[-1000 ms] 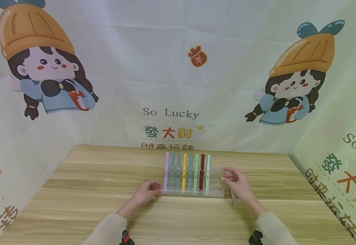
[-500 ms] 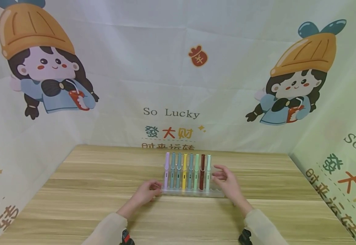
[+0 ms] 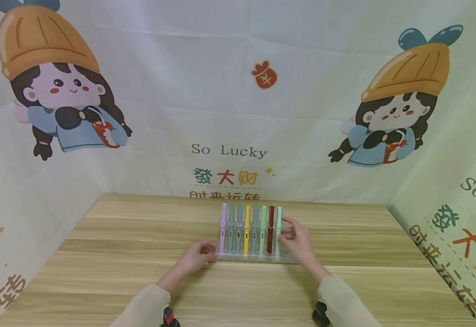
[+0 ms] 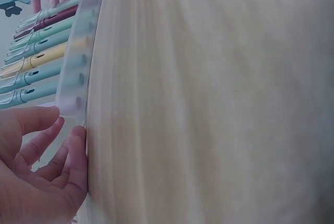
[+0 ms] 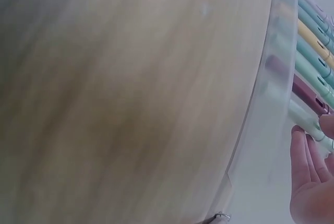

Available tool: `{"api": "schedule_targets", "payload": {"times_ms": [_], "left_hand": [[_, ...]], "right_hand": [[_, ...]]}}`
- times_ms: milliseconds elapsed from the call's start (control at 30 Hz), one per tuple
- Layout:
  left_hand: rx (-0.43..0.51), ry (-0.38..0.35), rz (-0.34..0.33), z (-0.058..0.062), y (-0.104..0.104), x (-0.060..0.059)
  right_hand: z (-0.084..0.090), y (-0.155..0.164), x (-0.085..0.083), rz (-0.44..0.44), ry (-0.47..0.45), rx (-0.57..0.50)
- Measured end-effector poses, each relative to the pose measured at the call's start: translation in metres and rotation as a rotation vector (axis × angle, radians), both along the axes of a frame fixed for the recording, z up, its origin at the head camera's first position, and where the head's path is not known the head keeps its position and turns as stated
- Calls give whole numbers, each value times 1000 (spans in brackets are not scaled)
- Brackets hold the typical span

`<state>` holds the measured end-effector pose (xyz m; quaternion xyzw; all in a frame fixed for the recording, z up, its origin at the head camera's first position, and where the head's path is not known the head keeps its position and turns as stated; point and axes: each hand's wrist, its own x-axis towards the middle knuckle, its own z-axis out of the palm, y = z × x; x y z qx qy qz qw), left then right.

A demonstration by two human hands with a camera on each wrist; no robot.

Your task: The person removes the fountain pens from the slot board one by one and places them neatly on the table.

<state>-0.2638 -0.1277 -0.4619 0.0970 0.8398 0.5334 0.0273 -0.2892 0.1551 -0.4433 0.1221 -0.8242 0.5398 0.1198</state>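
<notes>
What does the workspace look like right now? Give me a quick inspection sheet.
Surface: wooden table, light planks, bare around the work.
Job's things: clear pen rack holding eight pens upright in a row, from the lilac pen at the left end to the pale mint pen at the right end; rack slots right of that are hidden by the hand.
Clutter: nothing seen.
Hands: left hand touches the rack's left end; right hand has its fingers at the pale mint pen, grip not clear.
Cables: nothing seen.
Surroundings: printed cloth backdrop with cartoon figures on three sides.
</notes>
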Motion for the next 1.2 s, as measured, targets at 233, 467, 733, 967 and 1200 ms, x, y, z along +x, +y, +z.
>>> {"api": "schedule_targets", "payload": {"times_ms": [233,467,733,967,1200], "left_hand": [[9,-3,-6,-1,-1,-1],[2,-9,0,-2,0,-1],[-3,-4,1,-2,0,-1],[1,-6,11,-1,0,-1],[0,-6,8,-1,1,-1]], "right_hand": [[1,-2,1,-20,-23,57],[1,-3,0,-17,-4,39],[6,-3,0,-35,-2,-26],[16,0,1,-82,5,-73],[20,11,1,-79,-21,-102]]}}
